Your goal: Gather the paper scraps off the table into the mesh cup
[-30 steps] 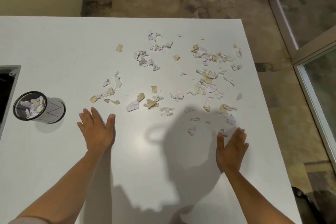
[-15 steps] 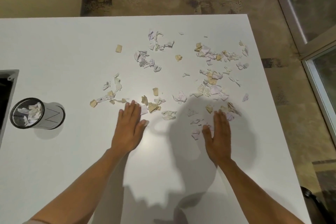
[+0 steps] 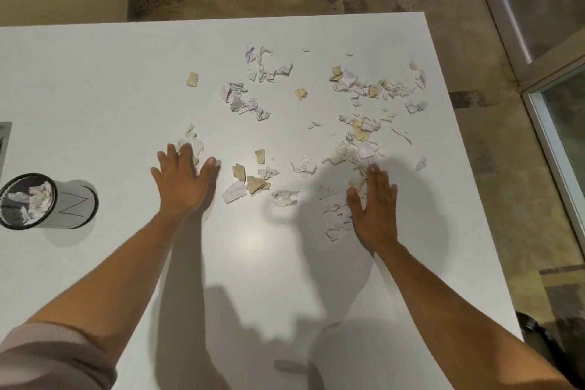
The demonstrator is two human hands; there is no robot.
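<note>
My left hand (image 3: 185,182) and right hand (image 3: 373,206) lie flat, fingers (image 3: 172,157) apart; scraps (image 3: 357,136) beyond them, worktop (image 3: 95,89) edge right.

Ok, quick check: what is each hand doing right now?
Left hand: open, flat on the table, fingertips on paper scraps.
Right hand: open, flat, partly over scraps.

White and tan paper scraps (image 3: 359,133) scattered across table centre to 2 o'clock; mesh cup (image 3: 47,201) upright at 9 o'clock, partly filled.
</note>
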